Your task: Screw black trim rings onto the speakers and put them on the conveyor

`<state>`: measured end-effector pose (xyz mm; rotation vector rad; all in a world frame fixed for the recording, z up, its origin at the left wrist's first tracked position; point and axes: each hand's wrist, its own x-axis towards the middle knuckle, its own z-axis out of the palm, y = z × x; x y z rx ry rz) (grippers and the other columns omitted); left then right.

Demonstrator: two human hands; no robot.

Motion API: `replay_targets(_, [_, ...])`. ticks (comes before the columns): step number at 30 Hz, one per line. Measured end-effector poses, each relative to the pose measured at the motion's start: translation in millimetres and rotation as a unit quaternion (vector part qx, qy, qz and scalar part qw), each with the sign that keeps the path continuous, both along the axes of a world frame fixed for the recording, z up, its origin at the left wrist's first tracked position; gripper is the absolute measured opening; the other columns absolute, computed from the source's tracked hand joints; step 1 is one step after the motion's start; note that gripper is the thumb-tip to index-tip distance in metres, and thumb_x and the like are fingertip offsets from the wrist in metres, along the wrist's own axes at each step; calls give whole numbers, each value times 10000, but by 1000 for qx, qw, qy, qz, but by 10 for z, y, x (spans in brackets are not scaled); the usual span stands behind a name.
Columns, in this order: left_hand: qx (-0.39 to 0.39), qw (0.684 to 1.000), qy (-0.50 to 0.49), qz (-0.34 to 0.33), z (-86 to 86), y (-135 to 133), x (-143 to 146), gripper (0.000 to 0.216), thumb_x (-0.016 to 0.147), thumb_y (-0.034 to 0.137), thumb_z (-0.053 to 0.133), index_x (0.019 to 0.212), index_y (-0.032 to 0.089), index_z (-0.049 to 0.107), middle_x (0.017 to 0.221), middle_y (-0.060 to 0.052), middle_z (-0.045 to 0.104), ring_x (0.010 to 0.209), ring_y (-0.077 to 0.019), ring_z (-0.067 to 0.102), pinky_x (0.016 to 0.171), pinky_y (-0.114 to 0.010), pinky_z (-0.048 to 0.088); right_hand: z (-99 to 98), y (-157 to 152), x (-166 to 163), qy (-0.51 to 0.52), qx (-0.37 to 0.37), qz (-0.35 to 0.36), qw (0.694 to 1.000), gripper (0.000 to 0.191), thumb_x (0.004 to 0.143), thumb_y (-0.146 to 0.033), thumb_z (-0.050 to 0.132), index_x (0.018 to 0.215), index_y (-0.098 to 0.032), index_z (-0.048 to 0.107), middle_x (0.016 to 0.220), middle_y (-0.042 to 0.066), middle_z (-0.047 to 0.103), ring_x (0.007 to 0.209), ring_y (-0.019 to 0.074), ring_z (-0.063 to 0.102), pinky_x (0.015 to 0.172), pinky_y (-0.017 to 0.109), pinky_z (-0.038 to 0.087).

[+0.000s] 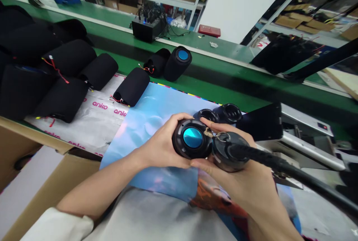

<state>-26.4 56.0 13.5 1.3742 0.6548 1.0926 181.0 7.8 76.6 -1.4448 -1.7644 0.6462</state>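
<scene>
My left hand (160, 144) is wrapped round a black round speaker end cap (192, 139) with a shiny blue centre, held facing up. My right hand (237, 174) grips a black cylindrical power tool (228, 151) with a metal ring on top and a thick black hose (296, 174) running off to the right. The tool's head sits right beside the cap's right rim. My right forefinger reaches over the cap's top edge. Just behind my hands lie two black ring-shaped parts (220, 113) on a blue printed sheet (151, 114).
Several black fabric-covered speaker bodies (67, 73) with red wires lie at left on a white "anko" sheet. One finished speaker (178, 63) lies on the green conveyor belt (212, 81). A grey machine (302, 136) stands at right. Open cardboard box flaps (41, 166) are at lower left.
</scene>
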Motion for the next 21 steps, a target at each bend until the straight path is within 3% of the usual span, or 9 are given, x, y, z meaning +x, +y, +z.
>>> replay_targets(3, [3,1000,-2,2,-2,-14,4,1011,584,317,1093,1423,286,529,1431,-112,715,1355,-398,712,1163,-536,575,3,37,74,-12,-14,29,999,659,881,-583,914,1454,-360,677,1540,26,656,1407,273,703,1015,341,716])
replay_targets(9, [25,999,27,21,-4,-48,3,1022,599,348,1086,1462,297,541,1497,-123,672,1401,-414,675,1201,-562,548,61,246,248,-97,-39,116,988,749,890,-538,881,1565,-402,587,1569,24,643,1300,266,761,816,252,706])
replay_targets(14, [18,999,36,32,-8,-68,-16,1094,596,398,1113,1513,311,523,1586,-146,617,1487,-447,615,1269,-624,499,196,400,207,-51,-84,131,986,725,753,-561,961,1406,-372,711,1394,7,742,1052,217,813,776,249,685])
replay_targets(16, [23,998,44,34,-7,-71,-25,1318,498,462,1154,1610,329,460,1671,-167,542,1575,-487,524,1327,-672,435,177,397,178,-11,-122,110,986,789,697,-617,993,1390,-358,719,1353,16,759,1040,230,812,824,297,699])
replay_targets(18, [33,997,58,39,1,-68,-27,1529,389,524,1173,1691,343,394,1739,-182,470,1636,-521,437,1374,-706,361,118,350,155,25,-151,83,985,851,666,-676,1002,1398,-351,716,1399,33,741,1172,275,794,967,386,708])
replay_targets(21, [38,997,61,37,10,-53,-30,1569,364,574,1165,1714,350,396,1751,-181,472,1641,-529,438,1384,-698,354,31,245,133,42,-132,55,989,841,689,-670,1000,1406,-331,720,1489,59,695,1309,310,746,1070,436,691])
